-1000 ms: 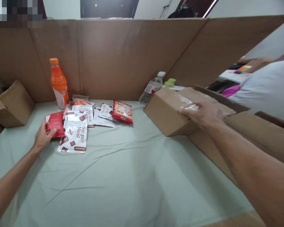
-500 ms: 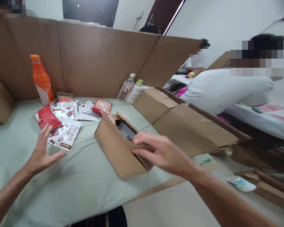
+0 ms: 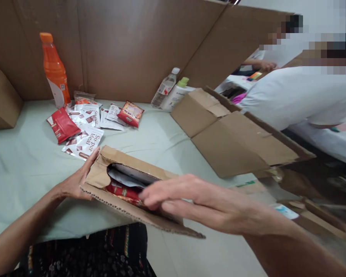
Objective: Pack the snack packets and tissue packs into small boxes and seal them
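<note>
A cardboard box (image 3: 138, 163) is tilted near the table's front edge, its opening facing me. My left hand (image 3: 82, 179) grips its left end, the thumb along the upper corner. Inside the opening lie a red packet (image 3: 122, 189) and a whitish packet (image 3: 127, 177). My right hand (image 3: 187, 198) reaches over the box's right part with fingers stretched out and thumb apart. Its blurred fingertips are at the opening beside the red packet; whether they touch it I cannot tell. A long cardboard flap (image 3: 161, 225) sticks out below the opening.
Behind the box lie white Su-per Meal pouches (image 3: 83, 140), a red pouch (image 3: 62, 126) and a red-yellow packet (image 3: 131, 113). An orange bottle (image 3: 55, 73), a clear bottle (image 3: 164, 90) and a white bottle (image 3: 175, 96) stand by the cardboard wall (image 3: 132, 46). Another carton (image 3: 227, 142) and a person in white (image 3: 282, 96) are at right.
My left hand has left the pouches and taken hold of the box's left end. The box has come nearer and turned, its opening towards me. My right hand has let go of its edge.
</note>
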Action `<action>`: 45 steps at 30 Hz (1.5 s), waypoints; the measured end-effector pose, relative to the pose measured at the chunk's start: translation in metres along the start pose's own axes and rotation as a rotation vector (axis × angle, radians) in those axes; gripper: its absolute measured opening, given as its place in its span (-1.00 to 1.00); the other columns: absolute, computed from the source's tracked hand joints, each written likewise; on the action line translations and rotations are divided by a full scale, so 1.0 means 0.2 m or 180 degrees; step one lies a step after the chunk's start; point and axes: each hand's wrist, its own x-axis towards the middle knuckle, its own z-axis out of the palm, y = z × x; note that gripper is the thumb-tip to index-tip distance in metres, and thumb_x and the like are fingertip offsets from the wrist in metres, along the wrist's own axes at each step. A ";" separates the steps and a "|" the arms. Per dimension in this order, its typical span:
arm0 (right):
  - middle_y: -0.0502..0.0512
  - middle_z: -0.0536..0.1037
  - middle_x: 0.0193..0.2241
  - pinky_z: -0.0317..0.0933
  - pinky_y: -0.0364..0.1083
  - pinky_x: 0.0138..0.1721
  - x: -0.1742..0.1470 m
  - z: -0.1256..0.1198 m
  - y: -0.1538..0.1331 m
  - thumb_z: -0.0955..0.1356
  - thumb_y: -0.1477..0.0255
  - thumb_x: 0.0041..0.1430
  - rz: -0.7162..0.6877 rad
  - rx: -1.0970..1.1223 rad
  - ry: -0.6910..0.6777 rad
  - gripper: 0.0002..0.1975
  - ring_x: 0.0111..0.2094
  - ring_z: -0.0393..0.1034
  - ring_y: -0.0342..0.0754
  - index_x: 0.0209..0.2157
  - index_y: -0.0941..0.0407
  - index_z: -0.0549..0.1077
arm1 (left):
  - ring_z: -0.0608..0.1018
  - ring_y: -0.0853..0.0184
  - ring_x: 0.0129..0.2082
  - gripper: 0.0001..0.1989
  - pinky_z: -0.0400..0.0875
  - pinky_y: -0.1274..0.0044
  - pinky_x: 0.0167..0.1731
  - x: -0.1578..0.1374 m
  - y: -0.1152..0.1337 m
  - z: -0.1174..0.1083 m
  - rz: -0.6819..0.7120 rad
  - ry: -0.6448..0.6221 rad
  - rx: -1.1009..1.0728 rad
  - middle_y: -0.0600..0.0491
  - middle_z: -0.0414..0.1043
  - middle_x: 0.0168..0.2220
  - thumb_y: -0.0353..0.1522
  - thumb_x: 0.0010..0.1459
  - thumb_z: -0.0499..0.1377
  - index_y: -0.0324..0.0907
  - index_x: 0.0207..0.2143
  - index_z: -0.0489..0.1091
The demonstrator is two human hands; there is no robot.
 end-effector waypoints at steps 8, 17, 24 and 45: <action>0.35 0.51 0.19 0.46 0.21 0.06 0.13 0.12 0.08 0.46 0.40 0.19 0.0664 -0.2195 0.0364 -0.50 0.11 0.50 0.26 0.17 0.12 0.47 | -0.10 -0.25 0.53 0.33 -0.16 -0.04 0.48 -0.07 0.07 0.06 0.0063 0.0095 0.0147 -0.23 -0.28 0.57 0.14 0.05 0.41 -0.07 0.55 -0.37; 0.16 0.64 -0.32 0.39 0.02 -0.14 0.30 0.25 0.07 0.33 0.62 0.29 0.0544 -0.2354 -0.0025 -0.84 -0.27 0.55 0.07 -0.23 0.13 0.54 | 0.00 -0.26 0.52 0.37 -0.06 -0.07 0.46 -0.14 0.08 0.16 -0.0034 0.0416 0.0194 -0.27 -0.22 0.56 0.14 0.00 0.44 -0.04 0.55 -0.37; 0.01 0.63 -0.37 0.33 -0.07 -0.48 0.11 0.05 0.05 0.38 0.30 0.35 0.0351 -0.0340 0.2359 -0.91 -0.45 0.48 -0.02 -0.22 -0.05 0.55 | -0.03 -0.24 0.53 0.25 -0.02 -0.04 0.46 -0.27 0.06 0.11 0.0114 0.0594 0.0413 -0.13 -0.27 0.58 0.02 0.10 0.42 0.08 0.55 -0.37; 0.07 0.72 -0.16 0.49 -0.05 -0.12 0.41 0.10 -0.08 0.41 0.46 0.32 -0.0229 -0.0884 -0.0234 -0.76 -0.17 0.63 0.01 -0.02 0.00 0.63 | -0.04 -0.32 0.52 0.17 0.02 -0.16 0.44 -0.56 0.08 0.12 -0.0313 0.0948 0.0343 0.04 -0.24 0.57 -0.08 0.17 0.39 0.33 0.51 -0.41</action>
